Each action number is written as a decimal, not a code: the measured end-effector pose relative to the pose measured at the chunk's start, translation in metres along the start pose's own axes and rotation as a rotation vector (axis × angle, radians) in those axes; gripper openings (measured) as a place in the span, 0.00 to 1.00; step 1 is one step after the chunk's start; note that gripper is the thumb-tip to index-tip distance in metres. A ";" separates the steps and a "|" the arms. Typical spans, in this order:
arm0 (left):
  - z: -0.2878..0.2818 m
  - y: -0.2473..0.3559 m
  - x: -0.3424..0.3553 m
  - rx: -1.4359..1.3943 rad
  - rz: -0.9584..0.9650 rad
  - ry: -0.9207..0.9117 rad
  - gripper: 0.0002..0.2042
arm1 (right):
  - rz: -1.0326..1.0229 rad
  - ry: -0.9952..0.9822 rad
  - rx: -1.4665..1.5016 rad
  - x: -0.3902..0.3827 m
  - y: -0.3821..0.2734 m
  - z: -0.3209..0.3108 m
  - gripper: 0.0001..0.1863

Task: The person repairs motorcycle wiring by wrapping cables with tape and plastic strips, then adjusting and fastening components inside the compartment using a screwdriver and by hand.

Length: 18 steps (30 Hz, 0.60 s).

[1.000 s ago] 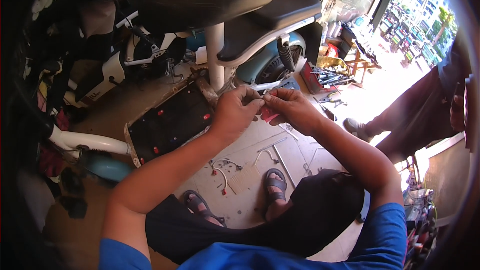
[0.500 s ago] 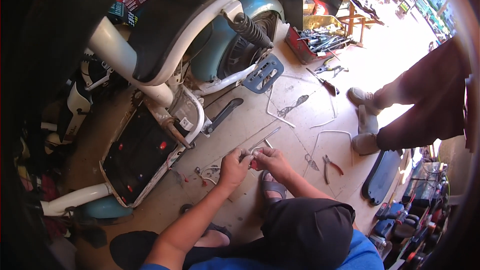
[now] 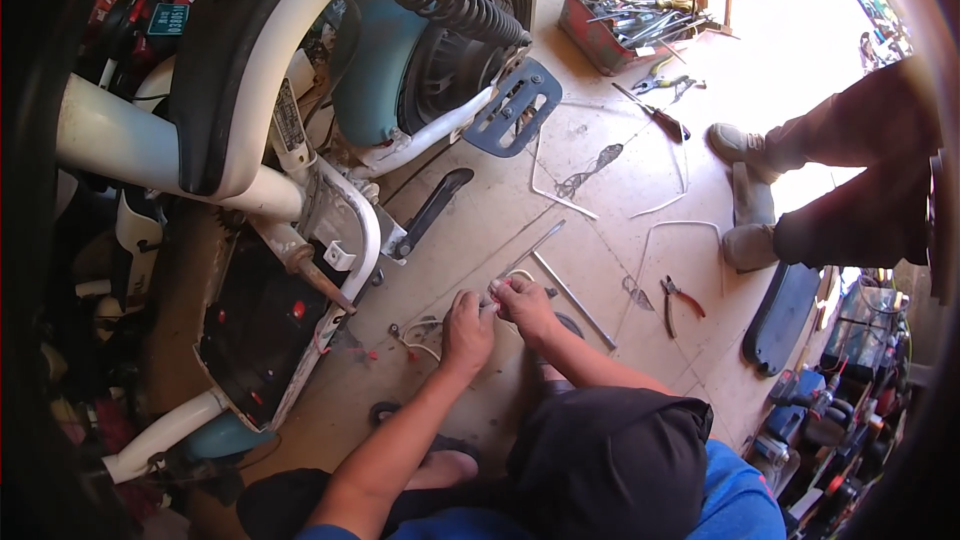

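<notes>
My left hand (image 3: pixel 468 335) and my right hand (image 3: pixel 525 310) meet low over the floor, fingers closed around a small red item (image 3: pixel 499 298) that they mostly hide. Beside them on the tiles lie white cables with red tips (image 3: pixel 420 348), a metal rod (image 3: pixel 572 297) and red-handled pliers (image 3: pixel 674 312). To the left is a white scooter frame (image 3: pixel 225 180) with a teal rear fender (image 3: pixel 362 90), a black footrest (image 3: pixel 506 110) and a black battery box (image 3: pixel 250 330).
Another person's legs in dark trousers (image 3: pixel 850 210) stand at right. A red toolbox (image 3: pixel 590 40), pliers (image 3: pixel 655 77) and a screwdriver (image 3: pixel 650 110) are behind. A black board (image 3: pixel 768 320) and piled tools (image 3: pixel 830 420) lie at lower right.
The view has tilted down toward the floor, showing more tiles and tools. My hands sit lower in the picture, still together at the small red item.
</notes>
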<state>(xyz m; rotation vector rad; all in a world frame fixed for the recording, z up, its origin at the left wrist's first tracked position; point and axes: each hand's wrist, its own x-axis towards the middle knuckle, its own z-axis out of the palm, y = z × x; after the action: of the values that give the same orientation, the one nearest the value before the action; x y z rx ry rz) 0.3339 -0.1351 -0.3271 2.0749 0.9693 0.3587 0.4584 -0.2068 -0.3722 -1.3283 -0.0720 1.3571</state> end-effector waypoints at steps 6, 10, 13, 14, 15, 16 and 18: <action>0.003 -0.004 -0.008 -0.084 -0.056 0.025 0.07 | -0.030 0.078 0.019 0.008 0.006 0.005 0.15; 0.004 -0.001 -0.015 -0.110 -0.064 0.064 0.08 | -0.036 0.089 -0.037 0.018 0.010 0.003 0.14; 0.003 0.001 -0.021 -0.109 -0.063 0.040 0.08 | 0.007 0.101 0.056 0.024 0.007 0.001 0.13; 0.002 0.002 -0.023 -0.106 -0.065 0.043 0.08 | 0.033 0.098 0.119 0.026 0.006 0.000 0.12; 0.005 0.010 -0.024 -0.152 -0.075 0.027 0.08 | 0.006 0.146 0.115 0.033 0.011 -0.009 0.12; 0.004 0.018 -0.025 -0.190 -0.089 0.014 0.08 | 0.005 0.149 0.116 0.037 0.010 -0.015 0.12; 0.007 0.029 -0.026 -0.219 -0.083 -0.003 0.07 | 0.020 0.213 0.139 0.047 0.002 -0.037 0.11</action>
<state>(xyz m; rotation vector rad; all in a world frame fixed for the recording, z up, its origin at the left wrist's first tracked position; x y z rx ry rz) 0.3350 -0.1694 -0.3072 1.8321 0.9656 0.3996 0.4982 -0.1975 -0.4159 -1.3504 0.1779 1.2072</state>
